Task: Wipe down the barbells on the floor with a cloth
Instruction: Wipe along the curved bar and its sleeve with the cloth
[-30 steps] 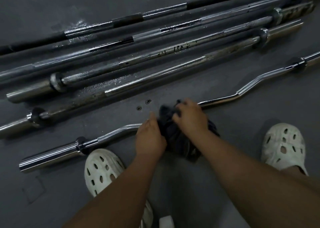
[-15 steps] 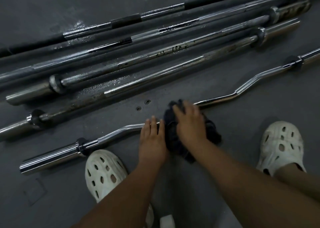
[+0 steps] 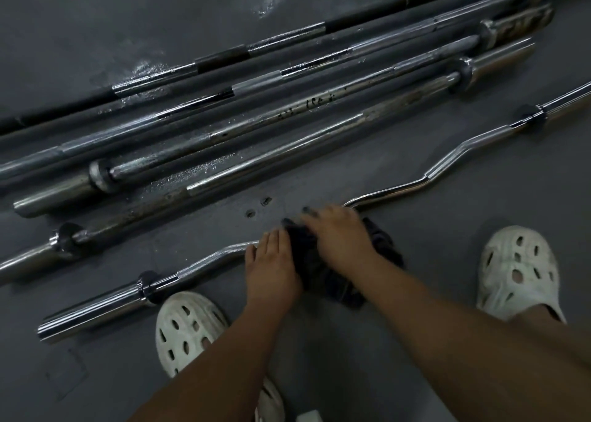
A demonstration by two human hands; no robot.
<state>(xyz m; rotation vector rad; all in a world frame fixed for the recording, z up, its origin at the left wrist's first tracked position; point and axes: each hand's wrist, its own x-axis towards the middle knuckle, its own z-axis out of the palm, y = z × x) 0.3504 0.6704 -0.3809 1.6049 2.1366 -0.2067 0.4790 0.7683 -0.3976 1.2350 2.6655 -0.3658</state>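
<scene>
A chrome curl bar (image 3: 447, 165) lies on the dark floor nearest to me, running from lower left to upper right. A dark cloth (image 3: 380, 245) is bunched over its middle. My right hand (image 3: 339, 232) lies on top of the cloth with fingers stretched forward, pressing it onto the bar. Just left of the cloth, my left hand (image 3: 271, 268) rests flat on the bar with straight fingers. Beyond the curl bar, several straight barbells (image 3: 287, 146) lie side by side, some rusty and wet.
My feet in white perforated clogs stand on either side of my arms, one (image 3: 185, 329) touching the curl bar's left sleeve, the other (image 3: 518, 271) at the right. Two small bolt holes (image 3: 257, 207) sit in the floor. Wet patches (image 3: 147, 69) shine between the far bars.
My left hand has flattened from a curled hold at the cloth's edge to straight fingers on the bar. My right hand's fingers have stretched out over the cloth.
</scene>
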